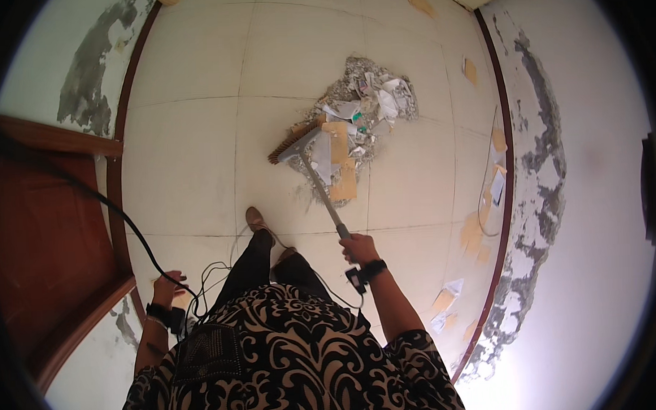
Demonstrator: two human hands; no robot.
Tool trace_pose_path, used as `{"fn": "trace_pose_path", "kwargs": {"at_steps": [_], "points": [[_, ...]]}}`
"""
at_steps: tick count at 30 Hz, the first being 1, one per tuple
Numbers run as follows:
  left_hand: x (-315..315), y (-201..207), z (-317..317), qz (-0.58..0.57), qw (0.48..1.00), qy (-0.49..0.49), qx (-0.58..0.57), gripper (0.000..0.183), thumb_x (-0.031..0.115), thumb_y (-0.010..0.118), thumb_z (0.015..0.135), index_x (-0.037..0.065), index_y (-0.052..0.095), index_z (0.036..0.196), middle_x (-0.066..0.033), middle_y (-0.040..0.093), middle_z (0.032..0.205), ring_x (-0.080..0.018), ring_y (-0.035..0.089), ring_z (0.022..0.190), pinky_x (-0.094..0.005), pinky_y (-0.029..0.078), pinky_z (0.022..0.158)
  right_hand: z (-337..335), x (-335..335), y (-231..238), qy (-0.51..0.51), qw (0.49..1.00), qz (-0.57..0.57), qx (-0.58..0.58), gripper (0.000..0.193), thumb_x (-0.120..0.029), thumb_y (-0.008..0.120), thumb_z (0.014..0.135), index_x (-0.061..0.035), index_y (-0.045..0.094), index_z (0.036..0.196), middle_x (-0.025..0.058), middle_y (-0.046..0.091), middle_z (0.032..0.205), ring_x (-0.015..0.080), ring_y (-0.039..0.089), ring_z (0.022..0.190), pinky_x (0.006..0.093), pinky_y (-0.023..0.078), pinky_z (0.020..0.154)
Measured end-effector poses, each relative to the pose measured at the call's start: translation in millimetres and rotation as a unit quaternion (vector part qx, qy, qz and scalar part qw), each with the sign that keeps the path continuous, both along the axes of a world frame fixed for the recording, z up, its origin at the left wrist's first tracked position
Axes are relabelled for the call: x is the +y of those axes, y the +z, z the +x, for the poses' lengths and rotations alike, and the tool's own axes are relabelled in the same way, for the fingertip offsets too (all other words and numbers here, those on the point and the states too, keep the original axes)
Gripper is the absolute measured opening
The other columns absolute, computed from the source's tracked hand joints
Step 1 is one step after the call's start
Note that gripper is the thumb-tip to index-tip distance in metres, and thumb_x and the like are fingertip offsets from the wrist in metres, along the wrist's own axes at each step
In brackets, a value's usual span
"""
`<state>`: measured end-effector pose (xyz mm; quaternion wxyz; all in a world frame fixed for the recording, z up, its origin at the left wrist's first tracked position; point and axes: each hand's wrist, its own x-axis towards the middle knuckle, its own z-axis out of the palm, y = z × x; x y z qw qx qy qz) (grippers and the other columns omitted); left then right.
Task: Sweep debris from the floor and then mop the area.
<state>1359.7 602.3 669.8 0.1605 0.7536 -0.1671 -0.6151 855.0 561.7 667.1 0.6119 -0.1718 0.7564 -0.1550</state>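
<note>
My right hand (359,247) is wrapped round the grey grip at the end of a long-handled broom (318,182). The broom slants away to the far left, and its brown bristles rest at the left edge of a debris pile (382,105). That pile holds grey crumbs, torn white paper, brown cardboard pieces (344,179) and a bit of green. Low at my left side, my left hand (170,286) has its fingers apart and holds nothing. A black cable (137,230) runs close beside it. Dark devices are strapped to both wrists.
Paper and cardboard scraps (447,296) lie along the right wall, where a thin wire (481,192) curves over the tiles. Peeling plaster (546,147) marks that wall. A red-brown door (47,236) stands at the left. Loose cables (213,270) hang near my legs.
</note>
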Motion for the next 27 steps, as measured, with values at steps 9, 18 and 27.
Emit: {"fn": "trace_pose_path", "kwargs": {"at_steps": [9, 18, 27], "points": [[-49, 5, -39, -0.031, 0.98, -0.195, 0.031, 0.02, 0.011, 0.047, 0.078, 0.006, 0.051, 0.097, -0.0068, 0.059, 0.086, -0.0172, 0.059, 0.067, -0.0302, 0.046, 0.059, 7, 248, 0, -0.042, 0.996, 0.075, -0.039, 0.014, -0.012, 0.055, 0.072, -0.0007, 0.048, 0.077, 0.0048, 0.049, 0.054, 0.0149, 0.048, 0.042, 0.0256, 0.039, 0.038], [-56, 34, -59, -0.074, 0.947, -0.31, 0.046, 0.026, 0.019, 0.053, 0.079, 0.004, 0.049, 0.1, -0.0071, 0.058, 0.088, -0.0169, 0.059, 0.07, -0.0306, 0.047, 0.06, 126, 454, -79, -0.176, 0.98, 0.017, 0.095, 0.024, -0.017, 0.054, 0.07, 0.003, 0.051, 0.058, 0.0036, 0.051, 0.053, 0.0143, 0.049, 0.05, 0.0301, 0.039, 0.046], [-64, 46, -73, 0.027, 0.924, -0.38, -0.04, 0.025, 0.011, 0.043, 0.084, 0.002, 0.044, 0.107, -0.0115, 0.053, 0.098, -0.0216, 0.057, 0.079, -0.0375, 0.047, 0.069, 103, 360, -95, -0.212, 0.968, 0.132, -0.029, 0.015, -0.015, 0.057, 0.067, -0.0025, 0.053, 0.059, 0.0065, 0.052, 0.05, 0.0182, 0.05, 0.041, 0.0306, 0.039, 0.038]]}}
